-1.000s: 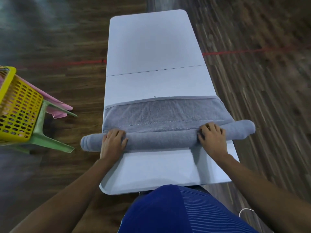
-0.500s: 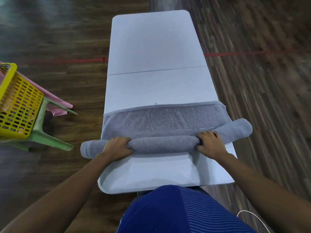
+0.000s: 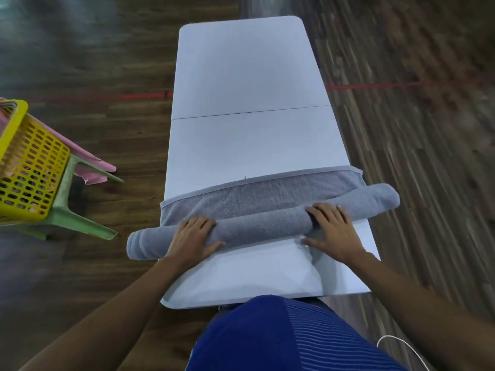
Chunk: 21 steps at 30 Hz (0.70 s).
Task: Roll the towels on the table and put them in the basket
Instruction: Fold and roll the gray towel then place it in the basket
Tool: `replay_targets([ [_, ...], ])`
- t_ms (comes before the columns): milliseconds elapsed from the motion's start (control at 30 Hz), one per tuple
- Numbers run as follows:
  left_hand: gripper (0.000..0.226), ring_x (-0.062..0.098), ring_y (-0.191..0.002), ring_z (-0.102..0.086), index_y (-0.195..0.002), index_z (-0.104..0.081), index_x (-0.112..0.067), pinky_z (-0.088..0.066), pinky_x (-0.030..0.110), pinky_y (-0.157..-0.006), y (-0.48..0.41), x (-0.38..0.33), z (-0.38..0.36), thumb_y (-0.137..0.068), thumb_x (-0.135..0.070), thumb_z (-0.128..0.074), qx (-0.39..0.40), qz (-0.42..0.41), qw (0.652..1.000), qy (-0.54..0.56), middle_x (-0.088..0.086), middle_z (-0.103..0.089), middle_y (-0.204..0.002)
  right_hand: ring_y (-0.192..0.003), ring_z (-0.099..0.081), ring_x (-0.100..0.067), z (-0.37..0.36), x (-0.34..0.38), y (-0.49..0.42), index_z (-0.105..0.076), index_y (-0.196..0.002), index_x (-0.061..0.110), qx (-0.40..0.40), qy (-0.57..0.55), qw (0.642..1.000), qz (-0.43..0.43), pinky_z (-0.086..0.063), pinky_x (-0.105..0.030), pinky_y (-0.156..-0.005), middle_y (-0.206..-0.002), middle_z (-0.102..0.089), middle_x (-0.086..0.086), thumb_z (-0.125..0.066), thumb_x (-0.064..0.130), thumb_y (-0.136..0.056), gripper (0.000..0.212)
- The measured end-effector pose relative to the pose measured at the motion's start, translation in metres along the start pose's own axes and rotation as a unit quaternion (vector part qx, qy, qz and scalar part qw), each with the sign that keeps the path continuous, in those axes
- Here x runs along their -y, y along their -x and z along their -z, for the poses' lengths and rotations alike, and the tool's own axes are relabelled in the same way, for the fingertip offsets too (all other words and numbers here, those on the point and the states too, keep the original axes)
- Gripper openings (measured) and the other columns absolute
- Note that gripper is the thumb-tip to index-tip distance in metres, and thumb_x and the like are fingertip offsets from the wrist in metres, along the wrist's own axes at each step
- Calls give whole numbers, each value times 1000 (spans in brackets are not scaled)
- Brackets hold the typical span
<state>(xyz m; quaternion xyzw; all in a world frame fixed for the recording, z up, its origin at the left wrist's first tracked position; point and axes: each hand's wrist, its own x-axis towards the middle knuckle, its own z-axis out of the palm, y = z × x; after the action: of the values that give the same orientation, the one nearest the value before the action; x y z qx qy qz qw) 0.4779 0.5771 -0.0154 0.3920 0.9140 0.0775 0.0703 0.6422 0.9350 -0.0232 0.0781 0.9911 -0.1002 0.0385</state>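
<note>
A grey towel point(image 3: 263, 228) lies across the near part of the white table point(image 3: 249, 76), most of it wound into a thick roll whose ends overhang both table sides. A flat strip of it point(image 3: 262, 195) still spreads beyond the roll. My left hand point(image 3: 192, 238) presses on the roll's left part, fingers laid over its top. On the right part rests my right hand point(image 3: 332, 231), fingers spread on the roll, thumb low by the table. The yellow mesh basket point(image 3: 29, 167) stands at the left edge of view.
The basket sits on a green plastic stool point(image 3: 72, 210) with pink cloth point(image 3: 93, 167) hanging beside it. Dark wooden floor surrounds the table, crossed by a red line. A white cable point(image 3: 401, 346) lies at the lower right. My blue-clad body is against the near table edge.
Both hands went from gripping the roll with curled fingers to lying flatter over it. The roll has advanced away from me, and the flat strip beyond it has grown narrower.
</note>
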Motion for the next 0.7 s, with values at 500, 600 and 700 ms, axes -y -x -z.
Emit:
replay_targets([
  [500,23,32,-97,-59,-104,-63,-12,-42,44,-89,-35,7,21,-84,-23,-61,-45,133,988,65,11,-66,-103,-103,-56,-25,26,7,-35,-58,-107,25,63,12,992,-109,-31,-43,-97,-109,-64,0,-51,44,-79,35],
  [600,27,30,-97,-60,-106,-64,-10,-44,44,-90,-29,-2,17,-90,-32,-59,-99,86,990,54,10,-67,-104,-100,-56,-30,19,6,-27,-61,-105,19,-93,19,989,-115,-34,-45,-92,-106,-62,-5,-49,43,-89,31],
  [700,59,28,-112,-57,-126,-57,-13,-41,46,-102,-17,6,5,-78,-42,-75,-17,21,1000,-10,9,-62,-124,-113,-53,-24,12,1,-14,-59,-118,25,-67,8,995,-68,-27,-44,-104,-118,-59,2,-56,60,-86,48],
])
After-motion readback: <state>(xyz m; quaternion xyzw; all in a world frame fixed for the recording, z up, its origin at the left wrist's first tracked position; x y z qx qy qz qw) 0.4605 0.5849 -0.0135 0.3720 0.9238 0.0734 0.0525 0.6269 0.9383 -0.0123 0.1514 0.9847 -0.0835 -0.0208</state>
